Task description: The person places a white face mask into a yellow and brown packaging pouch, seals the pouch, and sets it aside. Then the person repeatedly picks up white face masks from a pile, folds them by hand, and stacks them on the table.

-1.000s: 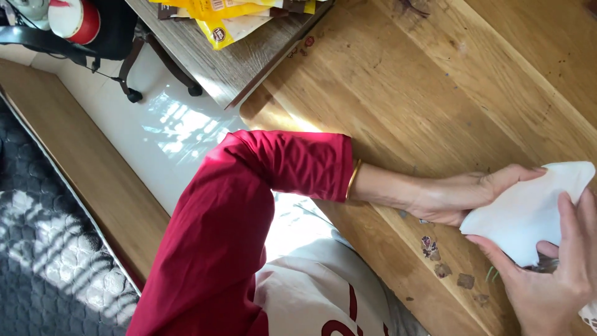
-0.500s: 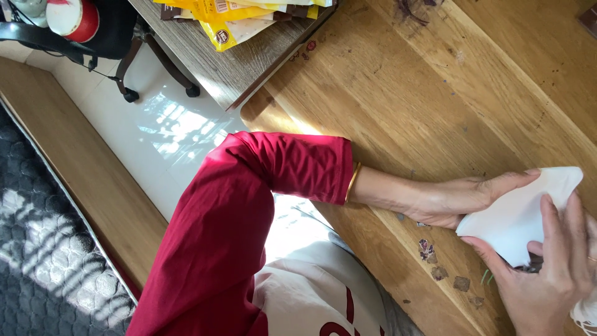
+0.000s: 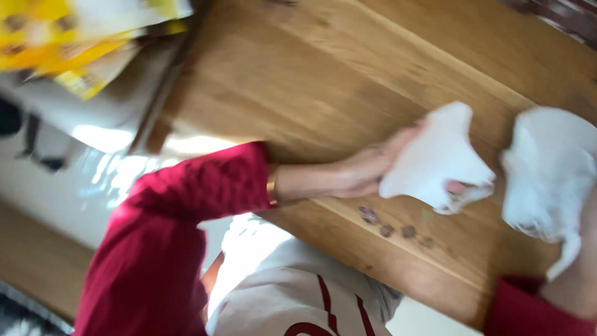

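Observation:
My left hand (image 3: 364, 173) lies on the wooden table (image 3: 311, 74) with its fingers closed on a crumpled white paper piece (image 3: 438, 158). To its right my right hand (image 3: 581, 274), mostly hidden, holds a second crumpled white paper piece (image 3: 550, 174) just above the table. A gap of bare wood separates the two pieces. Both arms wear red sleeves, and a gold bracelet (image 3: 272, 186) sits on my left wrist. The picture is blurred.
Several small dark crumbs (image 3: 388, 227) lie on the table near its front edge, just below my left hand. Yellow packets (image 3: 74, 37) rest on a surface at the top left. A bright white floor patch (image 3: 106, 168) shows beyond the table's left edge.
Both hands held one white paper before; now each hand holds a separate crumpled piece and they are apart. The view has swung closer and to the right.

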